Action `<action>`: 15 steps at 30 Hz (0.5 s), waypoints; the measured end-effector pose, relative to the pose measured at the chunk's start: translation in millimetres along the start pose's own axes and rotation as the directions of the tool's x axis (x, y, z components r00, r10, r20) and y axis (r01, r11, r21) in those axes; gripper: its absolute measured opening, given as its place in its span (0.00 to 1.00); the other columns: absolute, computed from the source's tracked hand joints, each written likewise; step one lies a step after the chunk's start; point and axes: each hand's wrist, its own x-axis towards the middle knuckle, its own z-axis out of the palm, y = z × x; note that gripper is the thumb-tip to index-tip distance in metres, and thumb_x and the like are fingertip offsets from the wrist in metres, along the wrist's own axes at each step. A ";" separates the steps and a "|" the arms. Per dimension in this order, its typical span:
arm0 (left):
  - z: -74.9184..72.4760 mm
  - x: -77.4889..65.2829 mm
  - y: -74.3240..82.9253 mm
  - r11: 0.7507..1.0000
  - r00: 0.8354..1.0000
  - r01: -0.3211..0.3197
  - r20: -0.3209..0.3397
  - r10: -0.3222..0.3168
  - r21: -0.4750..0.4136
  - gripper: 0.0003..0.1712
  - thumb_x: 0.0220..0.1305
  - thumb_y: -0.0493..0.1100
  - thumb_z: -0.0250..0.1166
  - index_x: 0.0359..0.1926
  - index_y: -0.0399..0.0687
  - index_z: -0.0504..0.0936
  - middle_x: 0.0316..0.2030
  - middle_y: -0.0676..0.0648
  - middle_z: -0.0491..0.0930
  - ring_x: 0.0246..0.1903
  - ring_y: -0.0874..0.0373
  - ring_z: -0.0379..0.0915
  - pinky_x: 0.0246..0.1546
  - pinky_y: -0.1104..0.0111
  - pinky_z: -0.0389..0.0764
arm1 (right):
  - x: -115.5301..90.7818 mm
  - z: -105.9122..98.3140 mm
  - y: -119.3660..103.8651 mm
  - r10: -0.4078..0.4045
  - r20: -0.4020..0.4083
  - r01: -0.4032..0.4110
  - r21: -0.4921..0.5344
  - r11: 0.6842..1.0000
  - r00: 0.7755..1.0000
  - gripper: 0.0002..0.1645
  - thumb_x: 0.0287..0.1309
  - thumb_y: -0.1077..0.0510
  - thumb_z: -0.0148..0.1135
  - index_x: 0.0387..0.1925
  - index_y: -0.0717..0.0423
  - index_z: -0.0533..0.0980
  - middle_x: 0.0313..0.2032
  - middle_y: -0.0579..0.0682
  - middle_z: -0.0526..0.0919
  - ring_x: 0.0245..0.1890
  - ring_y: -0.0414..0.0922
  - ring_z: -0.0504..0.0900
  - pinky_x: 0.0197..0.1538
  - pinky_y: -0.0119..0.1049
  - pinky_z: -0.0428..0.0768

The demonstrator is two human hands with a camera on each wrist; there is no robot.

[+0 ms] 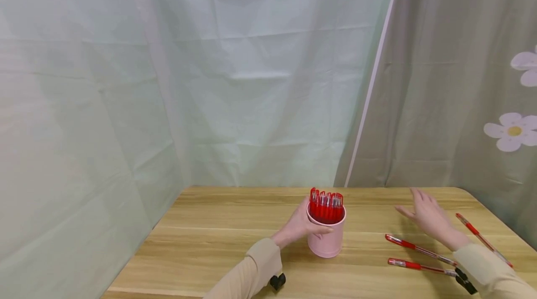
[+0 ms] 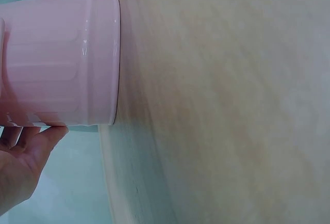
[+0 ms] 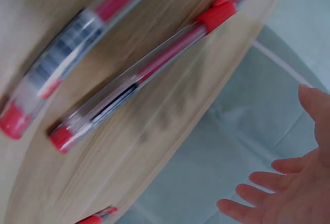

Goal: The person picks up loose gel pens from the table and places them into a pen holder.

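Gripped pink cup [image 1: 328, 246] with left hand [image 1: 302, 225]; spread right hand [image 1: 430, 215] near desk's [image 1: 230, 229] far-right corner; judged red pens [image 1: 419, 249] light, stiff, best pinched mid-barrel.

A person's left hand [image 1: 299, 224], in a cream-coloured sleeve [image 1: 243, 271], grips a pink cylindrical cup [image 1: 326, 241] filled with upright red-and-clear plastic pens [image 1: 325, 206] at a light wood-grain bench [image 1: 209, 224]. The right hand [image 1: 433, 217], fingers extended, hovers near three loose red-and-clear pens [image 1: 413, 246]. Behind hang a pale green fabric curtain [image 1: 268, 79] and a grey one [image 1: 423, 79] with white flowers [image 1: 514, 131].
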 end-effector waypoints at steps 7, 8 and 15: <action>-0.4 -0.9 -0.3 0.999 1.000 0.021 -0.008 -0.021 0.029 0.44 0.43 0.39 0.74 0.60 0.52 0.59 0.51 0.56 0.68 0.48 0.60 0.67 0.42 0.68 0.73 | -4.8 1.1 18.9 0.046 0.049 -0.044 -0.055 0.998 0.998 0.44 0.58 0.45 0.56 0.50 0.86 0.57 0.45 0.83 0.62 0.45 0.75 0.61 0.48 0.64 0.59; -0.4 -1.1 -0.2 0.999 1.000 0.022 -0.011 -0.022 0.033 0.44 0.43 0.40 0.74 0.60 0.51 0.59 0.51 0.56 0.68 0.48 0.60 0.67 0.43 0.68 0.72 | -5.7 0.9 21.9 0.059 0.061 -0.055 -0.065 0.996 0.996 0.44 0.58 0.45 0.56 0.50 0.86 0.57 0.45 0.84 0.61 0.45 0.76 0.60 0.48 0.65 0.59; -1.0 -5.5 16.5 0.999 0.999 0.033 0.004 -0.033 -0.007 0.44 0.43 0.38 0.74 0.60 0.45 0.58 0.51 0.51 0.68 0.48 0.55 0.67 0.38 0.67 0.75 | -13.1 -3.9 43.9 0.165 0.123 -0.157 -0.069 0.985 0.979 0.45 0.59 0.42 0.54 0.49 0.86 0.56 0.44 0.84 0.60 0.44 0.77 0.58 0.43 0.68 0.60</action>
